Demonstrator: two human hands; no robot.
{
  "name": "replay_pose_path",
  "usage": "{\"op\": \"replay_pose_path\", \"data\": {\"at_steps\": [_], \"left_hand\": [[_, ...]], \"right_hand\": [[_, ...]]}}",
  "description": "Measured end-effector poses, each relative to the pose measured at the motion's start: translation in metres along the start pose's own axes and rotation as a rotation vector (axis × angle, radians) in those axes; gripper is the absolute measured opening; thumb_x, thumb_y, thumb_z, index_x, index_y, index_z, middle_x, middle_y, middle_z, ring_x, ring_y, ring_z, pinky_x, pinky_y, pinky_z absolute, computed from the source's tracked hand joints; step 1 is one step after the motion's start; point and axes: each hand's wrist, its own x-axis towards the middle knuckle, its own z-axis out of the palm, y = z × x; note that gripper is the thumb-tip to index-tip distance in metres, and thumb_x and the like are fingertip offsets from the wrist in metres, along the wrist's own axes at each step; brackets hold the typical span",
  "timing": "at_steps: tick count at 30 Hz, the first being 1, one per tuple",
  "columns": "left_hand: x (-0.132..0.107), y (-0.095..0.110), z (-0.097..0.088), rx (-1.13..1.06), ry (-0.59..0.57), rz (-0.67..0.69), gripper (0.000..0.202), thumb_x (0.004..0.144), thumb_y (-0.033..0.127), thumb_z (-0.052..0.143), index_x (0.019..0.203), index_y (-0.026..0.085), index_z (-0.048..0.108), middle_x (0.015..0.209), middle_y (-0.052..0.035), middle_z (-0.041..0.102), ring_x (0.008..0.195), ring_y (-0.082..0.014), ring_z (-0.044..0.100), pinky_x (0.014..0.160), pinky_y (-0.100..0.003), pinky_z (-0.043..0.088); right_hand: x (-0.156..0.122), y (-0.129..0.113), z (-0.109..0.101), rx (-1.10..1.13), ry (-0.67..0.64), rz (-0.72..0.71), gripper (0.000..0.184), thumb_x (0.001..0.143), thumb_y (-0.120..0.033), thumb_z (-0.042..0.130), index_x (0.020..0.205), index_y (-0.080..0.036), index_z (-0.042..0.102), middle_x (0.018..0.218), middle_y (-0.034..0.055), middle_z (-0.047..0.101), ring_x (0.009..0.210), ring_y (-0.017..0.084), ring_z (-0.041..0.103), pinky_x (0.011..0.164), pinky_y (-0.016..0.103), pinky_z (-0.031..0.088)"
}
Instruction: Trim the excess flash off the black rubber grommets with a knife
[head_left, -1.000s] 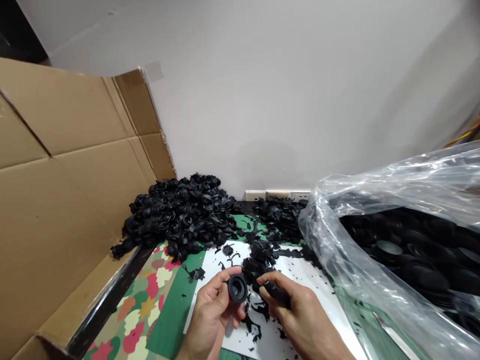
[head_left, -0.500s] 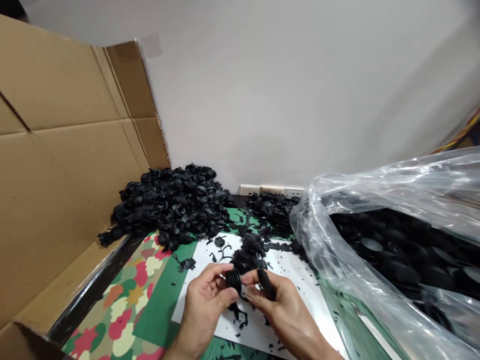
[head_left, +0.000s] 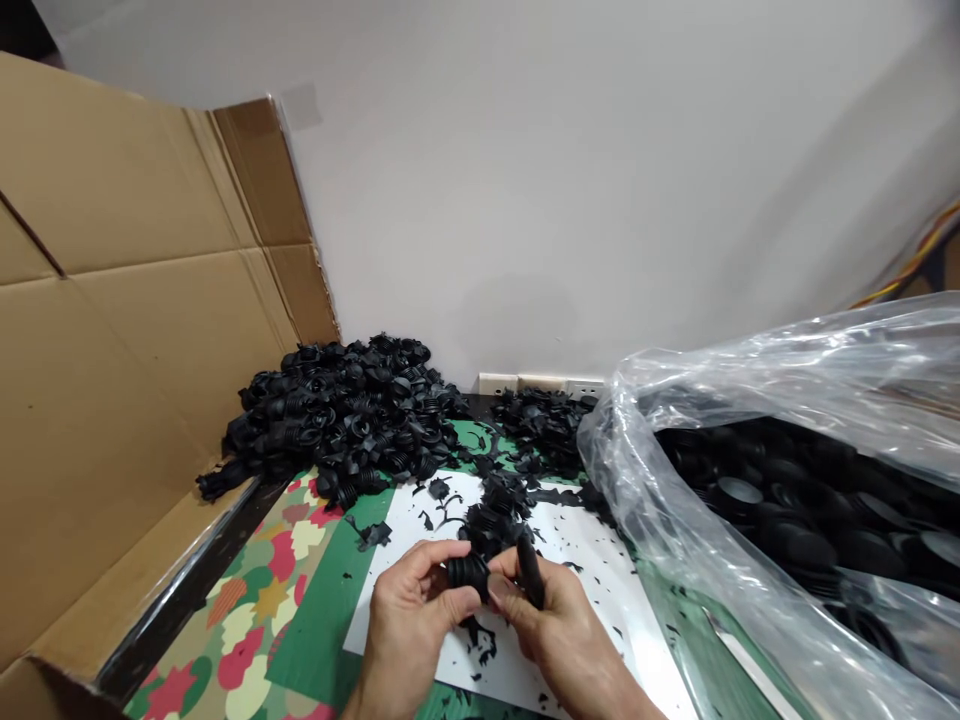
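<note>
My left hand [head_left: 411,612] is closed, thumb and fingers gripping a small black ribbed rubber bellows [head_left: 466,573] above the white sheet [head_left: 641,630]. My right hand [head_left: 559,615] pinches at the bellows' right edge. A dark, stick-like tool [head_left: 531,572] also sits in that hand, upright between thumb and fingers; its working end is hidden. Just beyond the hands lies a small heap of black ribbed pieces and scraps [head_left: 496,512]. Thin black trimmings [head_left: 480,637] are scattered on the sheet beneath.
A large pile of black ribbed parts [head_left: 352,410] rests at back left beside a cardboard box [head_left: 150,340]. Black scraps [head_left: 546,425] lie by the wall sockets. On the right, a clear plastic bag [head_left: 622,440] holds black round parts; a metal blade-like strip [head_left: 750,668] lies near it.
The bellows has turned in my left fingers, its ribs now lying flatter. My right hand has moved slightly left and down, closer against it.
</note>
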Motion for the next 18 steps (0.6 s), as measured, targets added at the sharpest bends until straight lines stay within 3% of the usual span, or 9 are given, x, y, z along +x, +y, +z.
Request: {"op": "replay_pose_path", "data": {"at_steps": [6, 12, 18], "left_hand": [[0.002, 0.0, 0.001, -0.126, 0.048, -0.119, 0.024, 0.05, 0.012, 0.076, 0.074, 0.013, 0.071, 0.048, 0.0005, 0.064, 0.045, -0.0102, 0.051, 0.046, -0.02, 0.04], [0.004, -0.003, -0.001, -0.105, 0.001, -0.089, 0.023, 0.053, 0.014, 0.075, 0.076, 0.013, 0.072, 0.048, 0.0006, 0.062, 0.046, -0.0101, 0.051, 0.046, -0.02, 0.04], [-0.001, 0.002, 0.002, -0.056, 0.027, -0.017, 0.016, 0.051, 0.01, 0.074, 0.066, 0.014, 0.073, 0.058, 0.0025, 0.058, 0.046, -0.0094, 0.051, 0.044, -0.019, 0.041]], "right_hand": [[0.009, 0.016, 0.001, 0.036, 0.018, 0.035, 0.026, 0.067, -0.043, 0.061, 0.06, -0.019, 0.054, 0.041, -0.0095, 0.029, 0.038, 0.009, 0.026, 0.043, 0.024, 0.026], [0.011, 0.018, -0.002, 0.011, 0.025, 0.016, 0.03, 0.067, -0.047, 0.062, 0.059, -0.018, 0.055, 0.041, -0.008, 0.032, 0.039, 0.009, 0.03, 0.043, 0.024, 0.027], [0.01, 0.02, -0.001, -0.005, -0.009, 0.046, 0.028, 0.068, -0.045, 0.061, 0.062, -0.019, 0.053, 0.041, -0.0094, 0.031, 0.037, 0.007, 0.024, 0.04, 0.023, 0.023]]}}
